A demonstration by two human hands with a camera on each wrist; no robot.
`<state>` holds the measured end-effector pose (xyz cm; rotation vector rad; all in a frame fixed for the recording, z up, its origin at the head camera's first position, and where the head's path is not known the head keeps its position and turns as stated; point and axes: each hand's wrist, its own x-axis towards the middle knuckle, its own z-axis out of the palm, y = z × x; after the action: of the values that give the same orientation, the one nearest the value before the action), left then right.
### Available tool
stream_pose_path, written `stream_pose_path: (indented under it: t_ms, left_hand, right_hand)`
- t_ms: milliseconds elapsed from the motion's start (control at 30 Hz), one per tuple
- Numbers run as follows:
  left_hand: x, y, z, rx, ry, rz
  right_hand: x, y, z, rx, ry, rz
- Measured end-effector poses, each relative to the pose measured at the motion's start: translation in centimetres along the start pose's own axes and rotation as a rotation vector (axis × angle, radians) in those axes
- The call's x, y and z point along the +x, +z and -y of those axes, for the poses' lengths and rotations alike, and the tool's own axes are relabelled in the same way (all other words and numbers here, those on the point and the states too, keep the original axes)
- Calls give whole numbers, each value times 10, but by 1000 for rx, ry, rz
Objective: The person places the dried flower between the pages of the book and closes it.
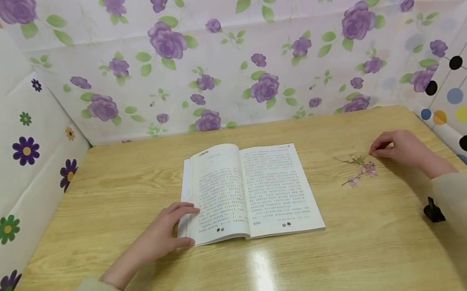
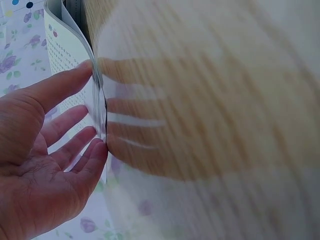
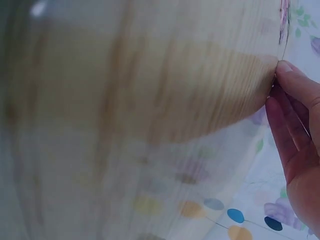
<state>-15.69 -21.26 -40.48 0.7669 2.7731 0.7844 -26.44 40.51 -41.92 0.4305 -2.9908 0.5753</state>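
The white printed book (image 1: 274, 187) lies open under the left hand's (image 1: 158, 235) spread fingers; the right hand's (image 1: 403, 150) pinch a thin pink-flowered sprig (image 1: 366, 169), outside it on the wooden bench (image 1: 373, 261).

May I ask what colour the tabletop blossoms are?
Pinkish-purple blossoms, clearest in the head view.

Right hand (image 3: 304, 160), three o'clock, thumb and fingertips pinching a thin stem (image 3: 286, 49); pink flowers (image 3: 284, 21), near two o'clock; glossy wooden bench (image 3: 150, 90), nine o'clock to centre; patterned cloth (image 3: 265, 180), four o'clock.
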Motion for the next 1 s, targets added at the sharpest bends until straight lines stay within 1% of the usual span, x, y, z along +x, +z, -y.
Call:
stream_pose_path:
  t_ms: [67,367,467,633,700,800,900,1000]
  left_hand:
    - [0,-1,0,-3,-2,3]
    - [0,-3,-3,-7,-7,7]
    - [0,-3,-4,-16,-15,5]
    - [1,-4,-5,-14,-23,4]
    - [1,-4,-5,-10,-21,4]
    - [1,-3,-4,-10,-19,4]
    - [1,-3,-4,-11,-21,6]
    - [1,-3,-3,-11,-24,8]
  right_hand:
    - [0,-1,2,-12,-8,-5]
    - [1,-9,11,-50,-27,22]
    - [2,-13,12,-66,-74,1]
    - [2,-19,17,-128,-177,-71]
    - [3,-22,21,-145,-204,-84]
    - [4,-26,28,-157,-225,-90]
    - [5,-31,34,-155,-229,-86]
    - [6,-35,38,-163,-234,-104]
